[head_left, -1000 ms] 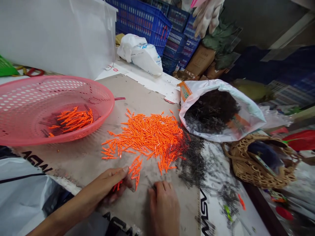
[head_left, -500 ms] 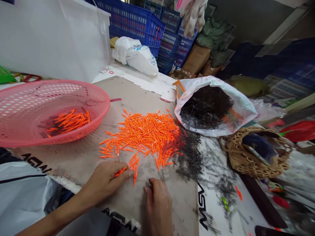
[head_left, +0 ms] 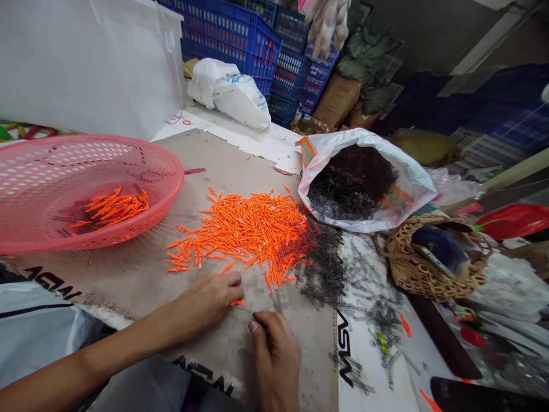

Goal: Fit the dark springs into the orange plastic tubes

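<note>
Fingers (head_left: pixel 259 339) (two hands (head_left: pixel 212 300) (head_left: pixel 278 357)) bend near one orange pile (head_left: pixel 251 229).

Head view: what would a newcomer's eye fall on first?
Probably the heap of slim, bright-orange plastic pieces in the middle, with thin dark coiled springs overlapping its right side. To its left sits a pink perforated plastic basket; to its upper right, an open white plastic bag holds a dark tangle.

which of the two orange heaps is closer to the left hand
The larger heap of orange pieces, spread on the brown sheet just beyond the left hand; the smaller heap sits farther off, inside the pink basket.
</note>
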A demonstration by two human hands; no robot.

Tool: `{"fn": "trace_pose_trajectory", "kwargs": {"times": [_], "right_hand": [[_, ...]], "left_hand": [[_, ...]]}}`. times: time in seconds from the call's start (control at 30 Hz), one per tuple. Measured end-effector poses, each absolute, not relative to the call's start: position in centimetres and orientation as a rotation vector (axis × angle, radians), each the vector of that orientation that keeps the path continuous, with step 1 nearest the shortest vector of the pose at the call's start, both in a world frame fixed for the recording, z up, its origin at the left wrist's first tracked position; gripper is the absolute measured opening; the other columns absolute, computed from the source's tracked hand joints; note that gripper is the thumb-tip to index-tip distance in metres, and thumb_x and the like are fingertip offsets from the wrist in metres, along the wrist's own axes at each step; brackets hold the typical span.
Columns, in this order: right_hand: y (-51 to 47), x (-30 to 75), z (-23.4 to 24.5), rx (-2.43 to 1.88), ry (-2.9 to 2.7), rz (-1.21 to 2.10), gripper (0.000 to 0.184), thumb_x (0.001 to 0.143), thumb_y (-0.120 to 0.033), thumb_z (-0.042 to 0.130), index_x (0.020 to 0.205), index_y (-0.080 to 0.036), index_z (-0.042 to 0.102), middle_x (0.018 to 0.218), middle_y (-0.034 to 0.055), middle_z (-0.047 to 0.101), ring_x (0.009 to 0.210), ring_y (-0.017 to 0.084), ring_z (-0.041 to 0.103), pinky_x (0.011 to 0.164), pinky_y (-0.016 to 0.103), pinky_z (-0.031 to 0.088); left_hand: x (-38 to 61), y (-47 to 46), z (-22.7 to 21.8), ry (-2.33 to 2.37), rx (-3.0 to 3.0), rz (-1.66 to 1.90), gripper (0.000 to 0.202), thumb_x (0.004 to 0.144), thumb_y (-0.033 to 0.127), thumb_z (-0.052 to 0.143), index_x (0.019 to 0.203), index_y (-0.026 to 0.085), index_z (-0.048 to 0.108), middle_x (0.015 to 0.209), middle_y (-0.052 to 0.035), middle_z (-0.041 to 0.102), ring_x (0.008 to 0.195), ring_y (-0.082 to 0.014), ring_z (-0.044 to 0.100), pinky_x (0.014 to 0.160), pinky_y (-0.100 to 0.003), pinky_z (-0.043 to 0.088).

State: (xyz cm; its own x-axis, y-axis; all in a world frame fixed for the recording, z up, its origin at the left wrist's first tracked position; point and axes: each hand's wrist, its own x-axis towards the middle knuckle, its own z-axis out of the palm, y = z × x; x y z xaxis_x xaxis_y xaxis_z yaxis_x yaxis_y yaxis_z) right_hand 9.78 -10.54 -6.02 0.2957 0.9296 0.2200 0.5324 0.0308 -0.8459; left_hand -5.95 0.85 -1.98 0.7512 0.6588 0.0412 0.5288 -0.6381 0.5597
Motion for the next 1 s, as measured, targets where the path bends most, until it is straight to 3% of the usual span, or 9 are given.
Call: {"fn": "trace_pose_trajectory", "kwargs": {"times": [0.1,0.2,0.27,0.37,1.0], "right_hand": [[-10.9,9.7,-5.6,-1.545,-1.174,0.747,0.012,0.086,-0.026,0.06,0.087,-0.024,0.072,0.082,-0.0003,0.068,0.077,0.016,0.064,0.07,0.023,0.048],[-11.3,9.3,-5.5,-1.51,-0.974,0.889,0.011,0.081,-0.029,0.065,0.087,-0.023,0.074,0.079,-0.001,0.07,0.074,0.016,0.065,0.068,0.023,0.049],[-11.3,8.8,-5.4,-1.46,-0.884,0.958,0.012,0.081,-0.03,0.066,0.085,-0.023,0.074,0.078,-0.0011,0.071,0.073,0.016,0.065,0.068,0.023,0.049],[-11.4,8.3,-5.3,-1.402,-0.855,1.003,0.011,0.081,-0.031,0.065,0.082,-0.022,0.073,0.078,-0.0011,0.071,0.072,0.015,0.064,0.068,0.023,0.049],[-11.8,7.0,-5.0,-1.551,-1.105,0.595,0.012,0.087,-0.028,0.06,0.079,-0.023,0.067,0.073,-0.0022,0.063,0.068,0.013,0.058,0.065,0.022,0.043]], "left_hand": [[-5.1,0.0,-1.7,1.027,1.75,0.551,0.013,0.082,0.025,0.061,0.078,0.02,0.072,0.074,-0.0017,0.068,0.07,-0.0181,0.058,0.063,-0.025,0.037],[-4.4,-1.6,-1.8,1.017,1.084,0.543,0.017,0.075,0.035,0.068,0.074,0.018,0.069,0.054,0.0044,0.055,0.048,-0.0106,0.04,0.048,-0.022,0.025],[-4.2,-2.6,-1.9,0.97,0.885,0.515,0.022,0.072,0.037,0.071,0.067,0.016,0.066,0.048,0.0063,0.048,0.044,-0.0081,0.031,0.045,-0.022,0.018],[-4.2,-3.7,-1.9,0.987,0.823,0.551,0.025,0.07,0.035,0.072,0.058,0.015,0.063,0.044,0.0057,0.046,0.043,-0.0069,0.029,0.044,-0.021,0.017],[-4.7,-4.8,-1.8,1.007,0.863,0.706,0.018,0.07,0.032,0.072,0.065,0.015,0.07,0.046,0.0061,0.052,0.044,-0.0068,0.038,0.046,-0.02,0.026]]}}
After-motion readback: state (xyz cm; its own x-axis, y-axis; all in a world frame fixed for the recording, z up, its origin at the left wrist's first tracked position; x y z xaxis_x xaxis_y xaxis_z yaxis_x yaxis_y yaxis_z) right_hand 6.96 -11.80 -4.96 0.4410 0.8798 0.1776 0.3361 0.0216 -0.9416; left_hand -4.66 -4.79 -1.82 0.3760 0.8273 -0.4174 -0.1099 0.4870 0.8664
